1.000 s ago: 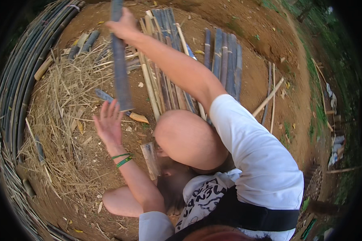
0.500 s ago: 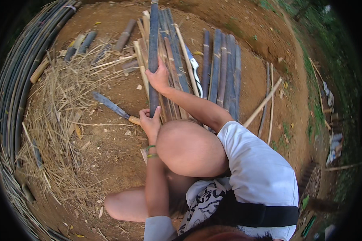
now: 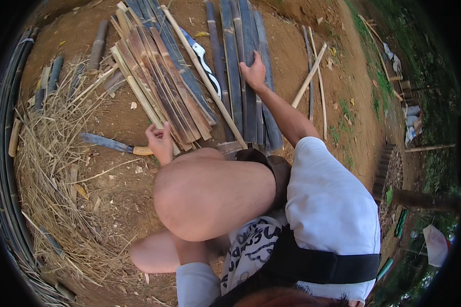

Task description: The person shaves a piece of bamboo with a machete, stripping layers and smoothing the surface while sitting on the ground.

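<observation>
My right hand [image 3: 254,71] is closed around the edge of a dark bamboo slat [image 3: 248,105] in the right-hand group of slats. My left hand [image 3: 160,143] is loosely open, fingers slightly bent and nothing visible in them, beside the near end of the left pile. That pile holds split bamboo strips [image 3: 161,84], pale and brown inner faces up, with dark-skinned ones [image 3: 182,77] along its right. A machete [image 3: 107,141] with a wooden handle lies left of my left hand. Between the groups lie a pale pole [image 3: 205,71] and a saw with a white-and-black handle [image 3: 208,66].
Dry straw and shavings [image 3: 56,169] cover the ground at left, beside a bundle of long dark bamboo poles [image 3: 2,153]. Short bamboo pieces [image 3: 98,46] lie beyond. Thin sticks [image 3: 312,71] rest at right. My bent knee [image 3: 210,192] is close below both piles.
Both hands held one dark slat over the left pile. My left hand has let go and moved left; my right hand has moved right, onto the right-hand group. The view has shifted too.
</observation>
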The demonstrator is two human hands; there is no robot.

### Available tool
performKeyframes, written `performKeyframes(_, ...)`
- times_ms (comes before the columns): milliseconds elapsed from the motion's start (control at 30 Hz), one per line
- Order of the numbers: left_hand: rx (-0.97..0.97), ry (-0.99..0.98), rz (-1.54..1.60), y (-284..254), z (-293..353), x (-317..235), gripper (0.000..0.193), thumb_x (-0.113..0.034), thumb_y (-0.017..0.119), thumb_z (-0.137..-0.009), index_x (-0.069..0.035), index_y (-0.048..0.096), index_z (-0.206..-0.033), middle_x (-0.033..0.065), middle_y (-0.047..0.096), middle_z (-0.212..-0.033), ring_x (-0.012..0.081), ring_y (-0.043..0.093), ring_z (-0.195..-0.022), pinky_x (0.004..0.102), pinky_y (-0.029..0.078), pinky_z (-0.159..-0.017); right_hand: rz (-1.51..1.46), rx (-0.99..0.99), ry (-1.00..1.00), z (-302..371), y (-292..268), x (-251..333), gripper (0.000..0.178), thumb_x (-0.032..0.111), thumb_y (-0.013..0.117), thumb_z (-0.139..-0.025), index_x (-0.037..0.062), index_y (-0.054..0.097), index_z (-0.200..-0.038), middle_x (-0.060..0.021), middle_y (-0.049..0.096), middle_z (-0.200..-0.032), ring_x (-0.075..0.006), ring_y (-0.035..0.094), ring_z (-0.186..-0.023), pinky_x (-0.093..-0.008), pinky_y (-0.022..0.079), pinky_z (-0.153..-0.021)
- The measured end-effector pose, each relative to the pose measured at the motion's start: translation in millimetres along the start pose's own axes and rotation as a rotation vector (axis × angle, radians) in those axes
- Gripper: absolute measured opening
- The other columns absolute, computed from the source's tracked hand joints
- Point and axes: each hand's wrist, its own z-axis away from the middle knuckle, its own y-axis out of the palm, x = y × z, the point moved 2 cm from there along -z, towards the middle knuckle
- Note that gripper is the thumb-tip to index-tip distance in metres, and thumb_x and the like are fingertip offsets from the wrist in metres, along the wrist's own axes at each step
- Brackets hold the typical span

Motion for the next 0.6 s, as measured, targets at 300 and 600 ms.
performKeyframes(300,-0.048,-0.15,-0.09,-46,-8,39,0.064,-0.038,0.076,-0.091,0.004,0.049,-0.131,0.006,0.06,-0.088,0.0114,0.053,-0.074,0.0269,0.045,-0.067,0.188,0.086,0.144,59,6,-110,0.078,0.032,0.072,-0.077,-0.0074,0.046,-0.14,-0.0316,0.064,-0.12,-0.0452,0.061,-0.115,-0.0479,0.047,-0.101)
performKeyframes(600,-0.119,-0.123,-0.105,-76,5,56,0.063,-0.038,0.076,-0.092,0.004,0.05,-0.132,0.0027,0.058,-0.083,0.0096,0.052,-0.07,0.0256,0.045,-0.064,0.124,0.061,0.052,44,32,-117,0.078,0.028,0.072,-0.082,-0.0053,0.04,-0.145,-0.0307,0.054,-0.135,-0.0442,0.053,-0.126,-0.0473,0.044,-0.106)
